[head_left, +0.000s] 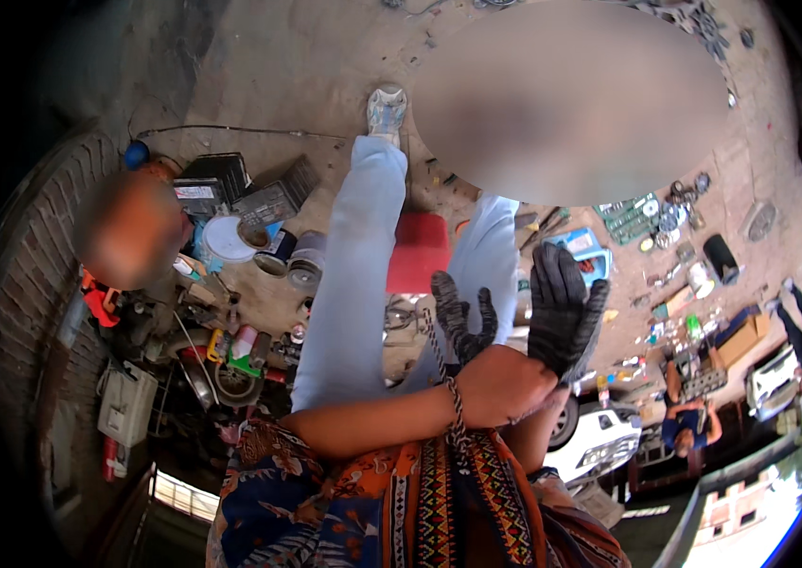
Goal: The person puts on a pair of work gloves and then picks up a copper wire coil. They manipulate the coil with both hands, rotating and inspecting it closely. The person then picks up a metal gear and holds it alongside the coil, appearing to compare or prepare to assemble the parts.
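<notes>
My left hand point(507, 383) is bare and crosses in front of my body, its fingers closed at the cuff of the dark grey glove on my right wrist. My right hand point(562, 308) wears that glove. Its fingers stretch out and hold nothing. A second grey glove point(462, 322) shows just beyond my left hand, above my thigh; what supports it is hidden. A braided cord point(443, 364) hangs down past my left wrist. Between my legs, on the ground, is a red block-like object point(420, 251).
Black batteries point(211, 180), a white-lidded bucket point(229, 239) and cans stand to the left. At right lie a green socket set point(626, 218), a light-blue container point(582, 248), scattered parts and a cardboard box point(743, 339). Another person point(687, 426) is near a white vehicle point(599, 440).
</notes>
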### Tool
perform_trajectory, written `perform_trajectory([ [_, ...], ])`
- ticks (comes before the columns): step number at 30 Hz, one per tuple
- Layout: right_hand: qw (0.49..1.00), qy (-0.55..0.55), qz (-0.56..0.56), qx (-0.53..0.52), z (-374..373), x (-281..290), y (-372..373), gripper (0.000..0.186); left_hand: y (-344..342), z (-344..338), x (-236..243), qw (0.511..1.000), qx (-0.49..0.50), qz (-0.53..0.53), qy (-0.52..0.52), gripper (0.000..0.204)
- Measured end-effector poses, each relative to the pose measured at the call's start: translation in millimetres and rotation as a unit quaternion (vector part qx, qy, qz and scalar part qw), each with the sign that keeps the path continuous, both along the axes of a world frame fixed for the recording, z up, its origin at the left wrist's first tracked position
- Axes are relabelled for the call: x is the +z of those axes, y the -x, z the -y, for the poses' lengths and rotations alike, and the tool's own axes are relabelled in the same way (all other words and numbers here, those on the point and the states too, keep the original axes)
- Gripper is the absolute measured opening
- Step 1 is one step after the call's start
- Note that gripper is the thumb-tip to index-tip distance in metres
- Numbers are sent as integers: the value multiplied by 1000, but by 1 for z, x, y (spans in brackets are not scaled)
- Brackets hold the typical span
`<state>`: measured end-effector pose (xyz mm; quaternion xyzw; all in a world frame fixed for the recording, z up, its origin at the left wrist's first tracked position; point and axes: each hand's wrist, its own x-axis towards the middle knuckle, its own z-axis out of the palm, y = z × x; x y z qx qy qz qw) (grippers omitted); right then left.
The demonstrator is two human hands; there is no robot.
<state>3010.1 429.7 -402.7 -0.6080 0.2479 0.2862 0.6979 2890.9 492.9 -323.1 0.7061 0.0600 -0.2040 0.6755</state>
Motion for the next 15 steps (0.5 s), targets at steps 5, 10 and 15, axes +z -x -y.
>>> perform_trajectory([
  [5,997,43,12,69,7,-160,-37,65,-38,11,-172,969,242,-42,-5,18],
  [10,984,99,70,131,-2,-313,-54,66,-78,-20,-372,896,431,-105,36,32],
  [15,953,175,146,198,-6,-423,-63,66,-130,-96,-418,960,259,-88,-62,33],
])
